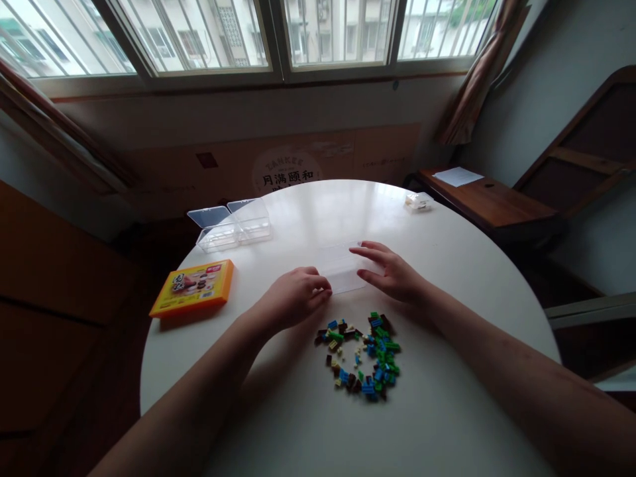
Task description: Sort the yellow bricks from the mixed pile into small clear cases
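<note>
A clear plastic box [340,268] lies on the white table between my two hands; its see-through walls make its outline faint. The fingers of my left hand [301,296] are curled together at the box's near left corner, gripping its edge. My right hand [390,270] is at the right side of the box, thumb and fingers apart, fingertips by its far right corner. Just in front of the box, a loose ring of small building bricks [382,351] in green, blue, brown and cream is spread on the tabletop.
An orange and yellow box [193,288] lies on the left of the round table [447,397]. Behind it stand clear plastic cases [236,232] with raised lids. At the far right edge is a small clear packet [419,202]. A wooden side table [497,205] holds paper.
</note>
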`<act>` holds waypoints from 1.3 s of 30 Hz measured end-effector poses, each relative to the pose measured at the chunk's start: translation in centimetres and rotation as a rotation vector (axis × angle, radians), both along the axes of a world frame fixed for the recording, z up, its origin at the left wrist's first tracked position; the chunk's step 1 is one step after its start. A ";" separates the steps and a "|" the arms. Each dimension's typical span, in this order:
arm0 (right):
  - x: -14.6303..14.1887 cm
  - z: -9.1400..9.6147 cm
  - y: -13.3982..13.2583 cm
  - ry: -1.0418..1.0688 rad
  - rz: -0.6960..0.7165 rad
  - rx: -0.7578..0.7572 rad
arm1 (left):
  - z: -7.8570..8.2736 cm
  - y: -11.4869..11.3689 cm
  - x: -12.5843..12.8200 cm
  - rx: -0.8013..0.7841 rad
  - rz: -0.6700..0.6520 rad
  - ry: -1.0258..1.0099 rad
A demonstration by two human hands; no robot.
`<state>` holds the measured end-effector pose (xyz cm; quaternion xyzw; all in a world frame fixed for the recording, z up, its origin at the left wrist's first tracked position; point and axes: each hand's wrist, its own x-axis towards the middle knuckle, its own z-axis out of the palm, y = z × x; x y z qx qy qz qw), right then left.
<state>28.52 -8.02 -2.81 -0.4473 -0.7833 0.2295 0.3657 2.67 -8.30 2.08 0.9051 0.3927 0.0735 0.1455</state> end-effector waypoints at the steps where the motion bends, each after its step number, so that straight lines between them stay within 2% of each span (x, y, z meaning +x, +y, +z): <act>1: 0.0 0.0 0.0 0.004 0.018 -0.004 | 0.1 -0.1 0.0 -0.013 -0.021 -0.002; 6: 0.3 0.5 -0.3 0.069 0.142 -0.062 | 0.3 -0.3 -0.2 -0.046 -0.071 -0.010; 11: 0.8 1.3 -0.7 -0.008 0.109 -0.165 | 0.9 -0.5 -0.6 -0.087 -0.098 0.014; 15: 1.2 1.7 -1.0 -0.110 0.082 -0.218 | 2.1 -1.3 -0.6 -0.036 -0.099 -0.016; 21: 1.6 1.8 -1.3 -0.217 0.037 -0.198 | 3.4 -3.0 0.2 -0.141 -0.238 0.093; 33: 1.4 1.5 -1.4 -0.212 0.033 -0.202 | 3.2 -3.3 0.8 -0.128 -0.193 0.238; 39: 1.3 1.5 -1.5 -0.199 0.033 -0.179 | 4.1 -3.8 0.3 -0.192 -0.158 0.301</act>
